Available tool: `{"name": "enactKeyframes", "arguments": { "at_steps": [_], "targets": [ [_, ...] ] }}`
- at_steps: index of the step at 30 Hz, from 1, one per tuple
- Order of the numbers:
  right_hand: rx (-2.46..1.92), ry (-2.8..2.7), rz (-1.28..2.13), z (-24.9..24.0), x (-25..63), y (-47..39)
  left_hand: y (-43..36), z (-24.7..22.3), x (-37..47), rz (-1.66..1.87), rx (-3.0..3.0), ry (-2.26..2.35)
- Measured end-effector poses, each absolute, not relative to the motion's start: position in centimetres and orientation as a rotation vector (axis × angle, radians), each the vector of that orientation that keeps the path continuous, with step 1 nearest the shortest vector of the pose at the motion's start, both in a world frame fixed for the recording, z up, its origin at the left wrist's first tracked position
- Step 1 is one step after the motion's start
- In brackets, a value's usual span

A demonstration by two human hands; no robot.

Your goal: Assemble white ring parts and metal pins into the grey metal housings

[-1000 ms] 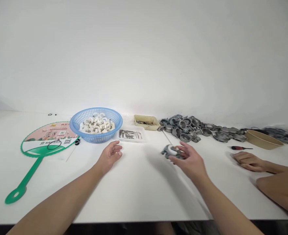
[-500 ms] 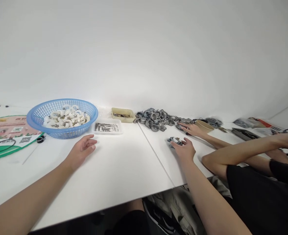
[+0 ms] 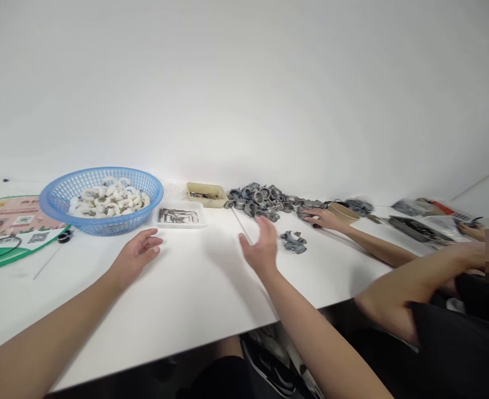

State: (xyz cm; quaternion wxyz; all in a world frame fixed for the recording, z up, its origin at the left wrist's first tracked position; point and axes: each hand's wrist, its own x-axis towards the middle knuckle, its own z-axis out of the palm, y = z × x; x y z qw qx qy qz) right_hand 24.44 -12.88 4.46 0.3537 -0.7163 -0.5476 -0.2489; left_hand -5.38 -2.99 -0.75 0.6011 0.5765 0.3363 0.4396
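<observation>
My left hand (image 3: 138, 255) hovers over the white table (image 3: 194, 288) with fingers loosely apart and nothing in it. Just beyond its fingertips is a white tray (image 3: 181, 216) of thin dark metal pieces. My right hand (image 3: 261, 246) is raised, thumb and fingers spread, holding nothing. To its right a small grey metal part with a white piece on it (image 3: 293, 242) lies on the table, apart from the hand. Behind my right hand is a pile of grey ring-shaped metal castings (image 3: 261, 198).
A blue basket (image 3: 103, 224) of white curved parts stands at left, beside a printed fan-like sheet (image 3: 9, 221). A beige box (image 3: 207, 197) sits at the back. At right, a co-worker's hand (image 3: 325, 218) touches the castings near a tan bowl (image 3: 343, 213); their elbow overhangs the table edge.
My right hand has left the grey part with the white piece and moved left, opening. My left hand is nearly still. The co-worker's near arm has shifted right.
</observation>
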Motion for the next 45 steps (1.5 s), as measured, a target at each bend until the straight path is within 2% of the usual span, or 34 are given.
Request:
{"name": "enactKeyframes", "arguments": {
  "at_steps": [3,8,21,45],
  "targets": [
    [-1.654,-1.834,-0.311,3.5,16.4,-9.6,-2.4,-0.7,-5.4,1.034,1.303,0.735],
    [-1.451,-2.026,0.033,1.6,8.3,-7.0,-1.6,-0.7,-5.3,1.051,1.336,0.665],
    [-1.366,-1.822,0.545,1.8,10.7,-6.4,-1.4,-1.1,-4.8,0.97,1.694,0.72],
    [-1.396,-1.726,0.693,2.0,10.8,-5.5,-0.7,0.3,-5.3,0.89,1.826,0.816]
  ]
}}
